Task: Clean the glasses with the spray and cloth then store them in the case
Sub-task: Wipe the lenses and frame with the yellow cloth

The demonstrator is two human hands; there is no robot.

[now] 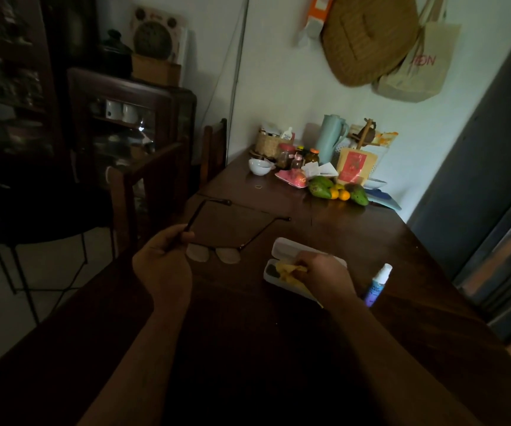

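My left hand (162, 262) grips the thin dark-framed glasses (228, 255) by one temple, lenses down and both arms unfolded, held above the dark wooden table (370, 241). To the right lies the white glasses case (281, 247), its lid open. My right hand (321, 273) rests in the case, fingers pinching the yellow cloth (288, 272) that lies bunched inside it. The small spray bottle (377, 284), white cap and blue label, stands upright just right of my right wrist.
At the table's far end by the wall stand jars, a white bowl (258, 166), a pale jug (331, 136), a yellow packet, mangoes and oranges (338, 192). Wooden chairs (156, 179) line the left edge. Bags hang on the wall; a grey door is at right.
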